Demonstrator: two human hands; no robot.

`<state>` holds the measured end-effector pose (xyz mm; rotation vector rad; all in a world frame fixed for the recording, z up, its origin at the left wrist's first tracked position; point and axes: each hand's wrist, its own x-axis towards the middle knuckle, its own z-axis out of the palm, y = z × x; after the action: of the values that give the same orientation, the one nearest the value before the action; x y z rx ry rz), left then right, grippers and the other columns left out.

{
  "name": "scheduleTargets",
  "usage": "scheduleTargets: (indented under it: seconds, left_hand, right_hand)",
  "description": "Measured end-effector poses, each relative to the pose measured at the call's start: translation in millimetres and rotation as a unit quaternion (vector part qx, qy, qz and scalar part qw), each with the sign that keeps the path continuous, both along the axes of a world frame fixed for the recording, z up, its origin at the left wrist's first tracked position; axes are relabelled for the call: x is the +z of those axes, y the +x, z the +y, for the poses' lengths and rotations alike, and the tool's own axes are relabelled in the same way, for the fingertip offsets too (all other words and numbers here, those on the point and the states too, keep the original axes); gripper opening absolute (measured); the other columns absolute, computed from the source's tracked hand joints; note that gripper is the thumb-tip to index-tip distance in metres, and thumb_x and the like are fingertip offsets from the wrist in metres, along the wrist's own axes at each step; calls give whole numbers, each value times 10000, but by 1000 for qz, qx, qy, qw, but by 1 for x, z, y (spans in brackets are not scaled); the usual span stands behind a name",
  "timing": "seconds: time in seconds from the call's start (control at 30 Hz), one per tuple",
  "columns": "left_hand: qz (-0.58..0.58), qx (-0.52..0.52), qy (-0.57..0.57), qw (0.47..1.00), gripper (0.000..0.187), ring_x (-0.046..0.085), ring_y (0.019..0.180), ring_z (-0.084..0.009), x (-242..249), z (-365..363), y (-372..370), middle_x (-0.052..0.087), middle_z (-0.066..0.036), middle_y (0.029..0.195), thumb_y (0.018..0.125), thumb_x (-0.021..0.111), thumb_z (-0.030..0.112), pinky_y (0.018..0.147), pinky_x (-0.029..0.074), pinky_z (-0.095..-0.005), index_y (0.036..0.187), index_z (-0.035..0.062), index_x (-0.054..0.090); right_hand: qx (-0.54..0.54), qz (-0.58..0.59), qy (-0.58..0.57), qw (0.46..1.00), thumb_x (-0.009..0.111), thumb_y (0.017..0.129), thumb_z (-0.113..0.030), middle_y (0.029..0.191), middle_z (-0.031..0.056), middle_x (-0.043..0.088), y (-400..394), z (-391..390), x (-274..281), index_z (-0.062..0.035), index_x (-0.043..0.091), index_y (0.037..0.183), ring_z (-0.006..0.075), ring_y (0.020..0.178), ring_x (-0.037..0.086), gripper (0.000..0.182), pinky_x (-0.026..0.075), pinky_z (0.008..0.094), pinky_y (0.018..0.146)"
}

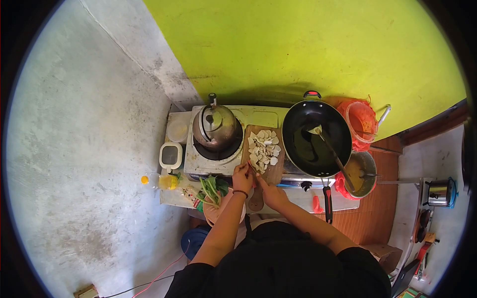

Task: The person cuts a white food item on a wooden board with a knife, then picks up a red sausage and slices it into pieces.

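Observation:
A wooden cutting board (271,175) lies between the kettle and the wok, with a pile of pale sliced pieces (264,149) on it. Near the board's lower end, the fingers of my left hand (242,180) are closed on something small and reddish, mostly hidden. Just to its right, my right hand (271,193) is closed around a knife, whose blade is hard to make out between the hands. The board's rounded handle (256,199) shows below them.
A metal kettle (218,129) stands on the left burner. The black wok (309,149) holds a spatula (332,150); its handle points toward me. Leafy greens (212,191) lie at left, beside an oil bottle (168,182). A pot (368,174) and a red-wrapped bucket (360,119) stand at right.

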<state>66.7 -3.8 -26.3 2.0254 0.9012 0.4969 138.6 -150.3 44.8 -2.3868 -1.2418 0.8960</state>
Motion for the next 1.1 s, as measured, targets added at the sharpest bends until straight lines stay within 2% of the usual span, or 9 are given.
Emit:
scheduleTargets:
  seconds: [0.17,0.27,0.37,0.57,0.67,0.73,0.87,1.1]
  left_hand:
    - [4,0,-12,1000,420,641,875,-281,5,-1,1,594,-173,1091,797,636,29,790,522,-325,1217,40,630]
    - [8,8,-13,1000,414,644,868,-266,8,-3,2,598,-170,1089,804,640,22,788,523,-317,1217,39,631]
    - [11,23,-35,999,414,648,862,-254,12,-2,2,609,-162,1078,801,645,9,785,523,-309,1213,43,635]
    - [-31,22,-38,999,380,648,849,-257,-1,0,10,623,-153,1040,806,644,9,777,526,-307,1184,44,654]
    - [-19,27,-39,999,366,651,849,-255,-1,-2,15,625,-149,1034,797,649,17,771,526,-308,1161,44,667]
    - [-12,32,-37,999,377,660,845,-242,-1,-4,15,628,-141,1028,773,661,21,766,526,-300,1149,48,676]
    - [-6,31,-38,999,362,637,883,-283,2,-4,15,620,-152,1021,764,645,25,770,524,-331,1124,34,681]
    - [-6,14,-42,999,319,625,878,-296,-3,-1,13,612,-154,989,770,644,44,784,518,-340,1084,24,693]
  right_hand:
    - [-7,35,-4,999,497,850,-103,942,265,625,2,4,-7,-259,199,1512,444,807,642,742,517,519,722]
    - [13,-13,-33,999,513,833,-83,905,256,633,3,3,-5,-250,193,1514,435,797,641,771,520,507,713]
    - [-7,-57,-9,998,524,829,-72,872,251,639,5,1,-6,-232,223,1501,419,794,641,753,519,496,711]
    - [-65,57,113,990,499,833,-52,918,266,632,18,0,-7,-178,287,1470,433,820,633,683,511,510,749]
    - [-57,42,130,989,498,859,-82,929,255,629,16,1,-2,-174,307,1444,451,808,618,623,501,520,727]
    - [-48,13,100,994,497,858,-82,945,258,628,11,0,3,-180,303,1450,448,813,622,631,502,520,732]
    - [-39,12,21,999,502,849,-83,969,264,623,8,0,4,-195,288,1467,440,824,631,663,506,515,742]
    - [-36,12,16,999,500,846,-87,906,256,636,7,3,2,-215,265,1485,435,832,640,693,510,513,744]
